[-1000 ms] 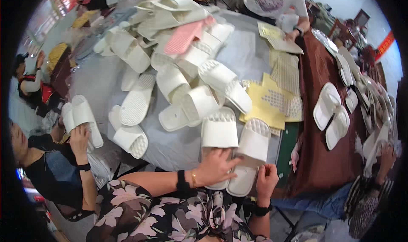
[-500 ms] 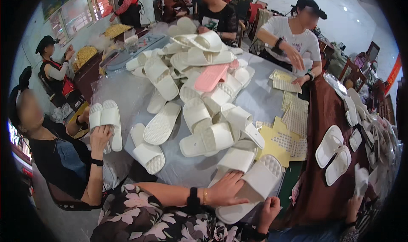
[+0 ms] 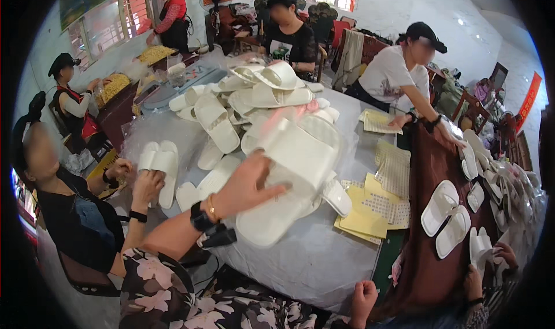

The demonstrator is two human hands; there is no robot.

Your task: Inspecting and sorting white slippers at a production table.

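Observation:
My left hand [image 3: 251, 181], with a watch and bracelet on its wrist, grips a white slide slipper [image 3: 298, 161]. The slipper is lifted over the table in front of the pile and smeared by motion; whether a second one is with it I cannot tell. Low in the view, by the table's near edge, my right hand [image 3: 364, 297] is closed, fingers curled; what it holds, if anything, is hidden. A heap of white slippers [image 3: 217, 121] covers the table's middle, with a pink one mostly hidden behind the raised slipper.
Yellow sticker sheets [image 3: 364, 213] lie right of the pile. On the brown side table [image 3: 416, 259] are a pair of slippers [image 3: 445, 219] and bagged ones. A co-worker at left handles a pair [image 3: 165, 167]; another at the far right reaches over the side table. More people sit farther back.
My left hand has lifted from the near edge, raising a slipper up toward the pile. My right hand stays low and closed. The co-worker in white has reached across to the side table.

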